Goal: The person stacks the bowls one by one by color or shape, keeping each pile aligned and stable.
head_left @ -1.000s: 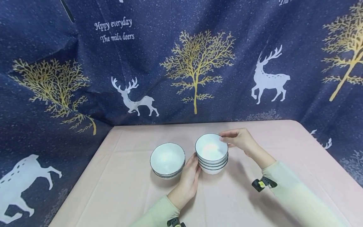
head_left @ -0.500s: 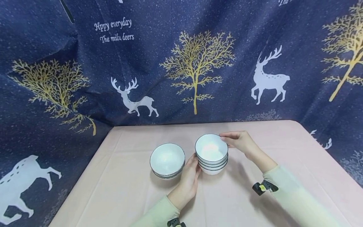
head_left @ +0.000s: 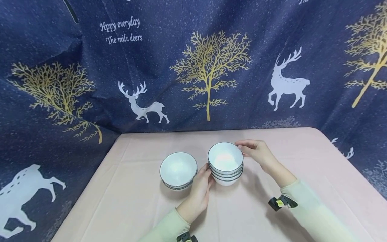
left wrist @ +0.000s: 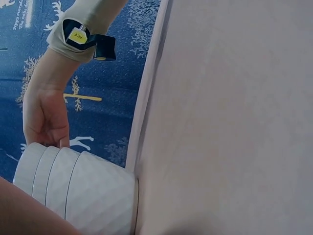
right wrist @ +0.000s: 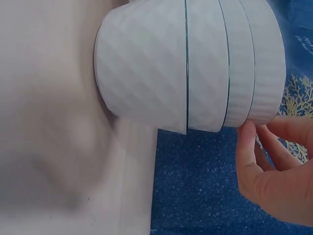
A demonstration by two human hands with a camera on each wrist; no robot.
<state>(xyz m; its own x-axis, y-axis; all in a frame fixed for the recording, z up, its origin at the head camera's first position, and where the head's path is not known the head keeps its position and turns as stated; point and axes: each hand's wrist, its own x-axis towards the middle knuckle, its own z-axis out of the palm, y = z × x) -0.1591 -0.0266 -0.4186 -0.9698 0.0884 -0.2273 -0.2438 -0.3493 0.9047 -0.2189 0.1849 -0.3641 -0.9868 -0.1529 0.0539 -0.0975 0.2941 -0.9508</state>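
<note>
A stack of several white bowls with dark rims stands on the table right of centre. My left hand rests its fingers along the stack's left side, at the lower bowls. At the right of the top bowl, my right hand has its fingertips against the rim from outside. In the right wrist view the thumb meets the upper bowls' edge, fingers bent loosely beside it. The left wrist view shows the ridged stack side-on and only a bit of the left hand. A second white bowl stack stands to the left.
A pale pink cloth covers the table. Behind it hangs a dark blue curtain with deer and trees. Little space separates the two stacks, and my left hand lies between them. A black wrist camera sits on the right sleeve.
My right thumb has slid from inside the top bowl's rim outward, and the hand has moved slightly right. The left hand and both stacks stay in place.
</note>
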